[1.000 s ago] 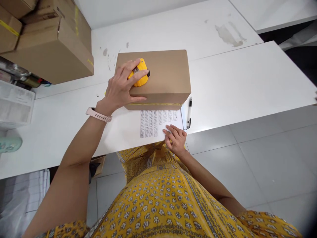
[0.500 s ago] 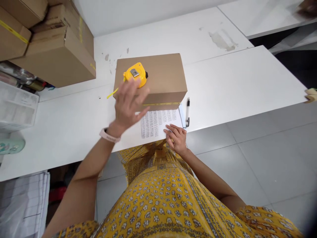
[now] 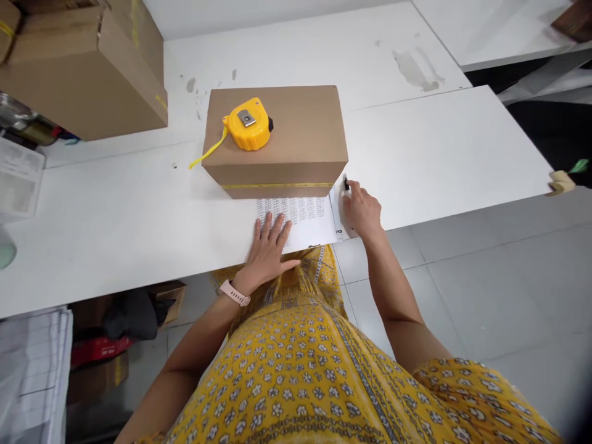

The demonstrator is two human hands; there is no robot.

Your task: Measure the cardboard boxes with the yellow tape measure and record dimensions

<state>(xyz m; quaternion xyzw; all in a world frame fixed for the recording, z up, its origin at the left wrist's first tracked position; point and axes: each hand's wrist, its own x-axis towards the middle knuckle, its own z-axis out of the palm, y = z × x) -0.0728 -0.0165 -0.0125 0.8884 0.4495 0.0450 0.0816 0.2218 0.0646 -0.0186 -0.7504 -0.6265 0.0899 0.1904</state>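
The left hand (image 3: 269, 250) lay spread on the printed sheet (image 3: 317, 229) while the right hand (image 3: 364, 209), its grip closure indeterminable, partly covered the pen (image 3: 346, 184) beside the box (image 3: 305, 126); apparent pickup next required a secure pinch.

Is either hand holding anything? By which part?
The right hand is at the far black end of the pen, grip uncertain; the left hand, flat on paper, holds nothing.

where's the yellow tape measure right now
In the head view, the yellow tape measure sits on the cardboard box, toward its left end, beyond the left hand; its yellow strap reaches past the box's left edge.
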